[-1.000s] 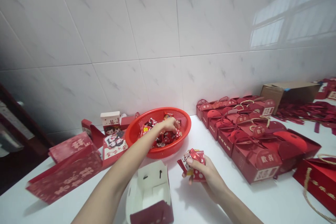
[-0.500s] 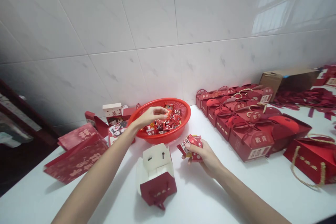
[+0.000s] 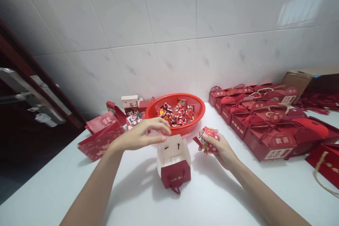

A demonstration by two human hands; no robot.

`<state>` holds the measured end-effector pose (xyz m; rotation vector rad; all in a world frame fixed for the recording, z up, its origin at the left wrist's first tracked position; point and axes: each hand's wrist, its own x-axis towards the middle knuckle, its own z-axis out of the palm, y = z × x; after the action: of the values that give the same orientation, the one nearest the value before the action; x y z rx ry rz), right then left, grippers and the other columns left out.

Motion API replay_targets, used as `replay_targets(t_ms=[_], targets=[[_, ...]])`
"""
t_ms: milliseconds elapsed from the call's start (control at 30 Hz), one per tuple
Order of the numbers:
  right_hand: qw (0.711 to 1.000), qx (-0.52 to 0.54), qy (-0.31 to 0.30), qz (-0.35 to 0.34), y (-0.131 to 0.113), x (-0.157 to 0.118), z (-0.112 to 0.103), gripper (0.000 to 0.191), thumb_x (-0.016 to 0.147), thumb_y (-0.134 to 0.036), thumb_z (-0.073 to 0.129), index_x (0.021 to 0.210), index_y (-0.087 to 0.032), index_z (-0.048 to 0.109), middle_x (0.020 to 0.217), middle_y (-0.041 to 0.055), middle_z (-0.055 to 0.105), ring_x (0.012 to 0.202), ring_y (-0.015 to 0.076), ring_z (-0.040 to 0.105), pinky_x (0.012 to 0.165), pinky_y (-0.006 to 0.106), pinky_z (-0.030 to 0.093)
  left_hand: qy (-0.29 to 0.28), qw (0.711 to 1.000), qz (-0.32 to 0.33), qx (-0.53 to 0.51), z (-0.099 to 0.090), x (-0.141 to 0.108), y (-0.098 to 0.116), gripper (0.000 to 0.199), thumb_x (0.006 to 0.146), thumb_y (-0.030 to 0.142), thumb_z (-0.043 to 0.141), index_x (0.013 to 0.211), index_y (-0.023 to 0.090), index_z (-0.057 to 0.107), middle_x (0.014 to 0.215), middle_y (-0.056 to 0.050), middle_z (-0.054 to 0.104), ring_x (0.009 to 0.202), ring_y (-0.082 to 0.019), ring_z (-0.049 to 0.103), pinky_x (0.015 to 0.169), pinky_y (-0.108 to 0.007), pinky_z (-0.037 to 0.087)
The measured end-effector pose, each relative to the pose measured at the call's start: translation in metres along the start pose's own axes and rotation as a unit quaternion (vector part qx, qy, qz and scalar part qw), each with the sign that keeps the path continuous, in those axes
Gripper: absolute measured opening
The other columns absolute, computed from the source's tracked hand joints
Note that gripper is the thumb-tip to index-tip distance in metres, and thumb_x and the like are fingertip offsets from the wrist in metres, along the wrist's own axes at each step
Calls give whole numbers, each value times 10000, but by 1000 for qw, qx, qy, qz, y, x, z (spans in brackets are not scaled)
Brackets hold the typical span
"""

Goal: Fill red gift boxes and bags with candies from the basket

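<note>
Watching remotely, I see the right hand (image 3: 221,149) clamped on red candy packets (image 3: 212,140), and the left hand (image 3: 141,135) seemingly empty, thumb and fingers apart near the raised flap of the open gift box (image 3: 176,175). I judge the packets light and slippery, best pinched mid-body; the box, on the counter (image 3: 212,197) before a red plastic colander (image 3: 200,113), looks like stiff, light card, best held by its side walls.

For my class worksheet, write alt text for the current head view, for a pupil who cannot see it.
A person's right hand holds red packets beside an open white-lined box, while the left hand curves near its back edge. Behind, a red basket holds more packets; red boxes crowd the right.
</note>
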<state>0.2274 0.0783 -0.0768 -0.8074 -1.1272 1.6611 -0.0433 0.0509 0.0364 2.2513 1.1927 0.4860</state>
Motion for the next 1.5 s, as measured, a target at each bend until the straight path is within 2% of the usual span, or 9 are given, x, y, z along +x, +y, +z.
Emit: replay_targets(t_ms=[167,333,467,633,700,867,1033,1233,1500], targets=[[996,-63,-20,-66,-33,2,22,421,689,-503,801,867,-176,605,692,4,653,578,150,652,449,214,478,-70,992,-57,87,5,-17,-3,347,908,507,569,1084,262,742,1245,-71,648,1108,-254,616,888,-310,491],[966,-200,-157,-55,-62,6,58,423,698,-484,797,939,-180,628,784,21,686,647,158,659,493,223,488,-103,992,-65,19,5,-19,-10,520,868,459,634,1345,257,593,1266,-78,664,1083,-234,639,868,-289,514],[911,-334,-228,-79,-65,15,78,473,669,-474,819,1000,-189,638,840,17,683,711,171,634,517,232,459,-134,989,-27,-48,6,-13,-14,551,758,330,750,1293,271,630,1243,-42,672,1076,-220,634,947,-315,497],[793,-541,-253,-121,-66,20,86,360,737,-422,792,960,-180,647,761,-5,653,671,159,574,545,238,377,-133,989,-39,-49,9,-12,-23,628,689,290,805,1291,262,629,1271,-49,652,1081,-236,625,943,-327,494],[775,-560,-265,-122,-68,19,85,280,814,-393,725,988,-184,660,820,17,692,699,171,614,584,251,409,-135,989,-37,-49,10,-13,-26,673,691,273,801,1333,275,598,1266,-45,658,1081,-235,623,948,-331,488],[785,-552,-256,-116,-72,7,72,276,895,-360,625,1120,-204,661,1004,75,745,858,211,697,720,297,506,-132,989,-50,-50,10,-15,-29,727,695,289,794,1382,277,555,1350,-61,616,1163,-257,593,987,-353,466],[805,-524,-209,-185,-66,-14,50,312,918,-438,593,1135,-225,665,1143,89,717,1018,246,665,888,387,525,-115,991,-49,-51,14,-13,-28,755,693,292,787,1404,264,533,1373,-69,602,1163,-258,596,993,-354,467],[840,-479,-101,-233,-39,-36,23,426,858,-448,678,1246,-286,610,1278,90,648,1148,291,621,960,446,533,-55,997,6,-59,27,-6,-24,739,708,212,732,1415,262,522,1419,-72,569,1206,-280,572,1007,-391,463],[869,-423,-84,-243,-1,-58,12,607,877,-361,664,1440,-307,443,1474,87,507,1316,287,528,1060,443,497,-34,997,28,-64,33,-3,-16,692,808,366,729,1448,268,483,1466,-91,528,1248,-281,546,1026,-417,452]])
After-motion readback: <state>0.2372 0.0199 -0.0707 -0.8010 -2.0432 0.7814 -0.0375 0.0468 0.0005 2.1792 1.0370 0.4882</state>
